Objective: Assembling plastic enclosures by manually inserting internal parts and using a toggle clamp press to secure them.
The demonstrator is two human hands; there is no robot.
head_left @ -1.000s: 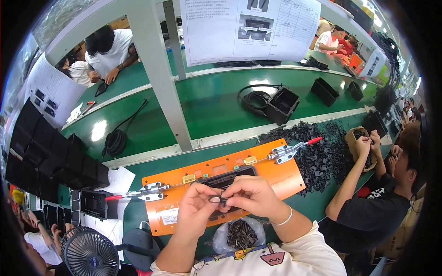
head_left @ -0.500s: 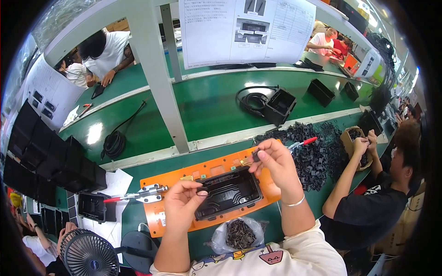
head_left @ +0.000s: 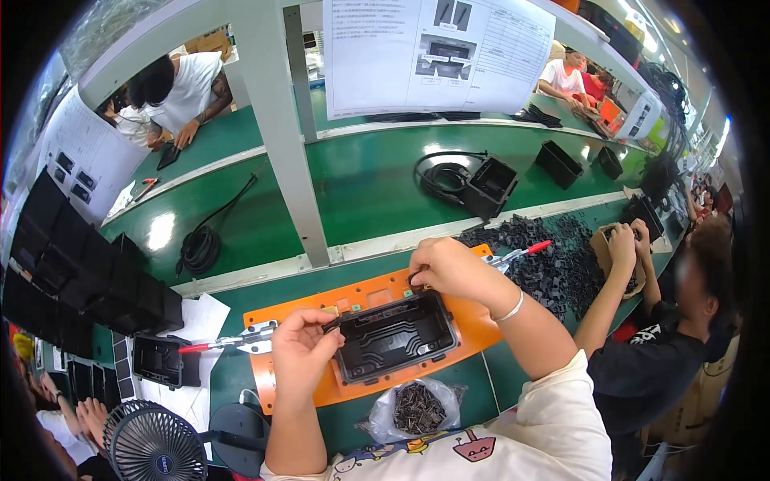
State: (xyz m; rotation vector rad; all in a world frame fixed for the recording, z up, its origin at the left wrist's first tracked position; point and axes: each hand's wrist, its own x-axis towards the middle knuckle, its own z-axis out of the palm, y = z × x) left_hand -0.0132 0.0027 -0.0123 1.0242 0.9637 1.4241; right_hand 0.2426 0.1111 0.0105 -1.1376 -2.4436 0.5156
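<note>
A black rectangular plastic housing (head_left: pixel 401 341) lies open side up in an orange fixture plate (head_left: pixel 373 298). At its left end my left hand (head_left: pixel 303 353) pinches a small black part (head_left: pixel 331 325) between thumb and fingertips. My right hand (head_left: pixel 449 271) is over the housing's far edge, fingers closed on another small black part (head_left: pixel 415 280), mostly hidden by the fingers. Red-handled toggle clamps stand at either end of the plate, one on the left (head_left: pixel 228 343) and one on the right (head_left: pixel 517 255).
A plastic bag of screws (head_left: pixel 417 407) sits in front of the plate. Small black parts (head_left: pixel 553 280) are heaped at right, beside a co-worker (head_left: pixel 666 353). A fan (head_left: pixel 156 445) and stacked black boxes (head_left: pixel 88 272) stand left. A white post (head_left: pixel 293 144) rises behind the plate.
My right hand has moved left and down to the housing's far edge with its small black part. My left hand has shifted slightly left, still pinching its piece.
</note>
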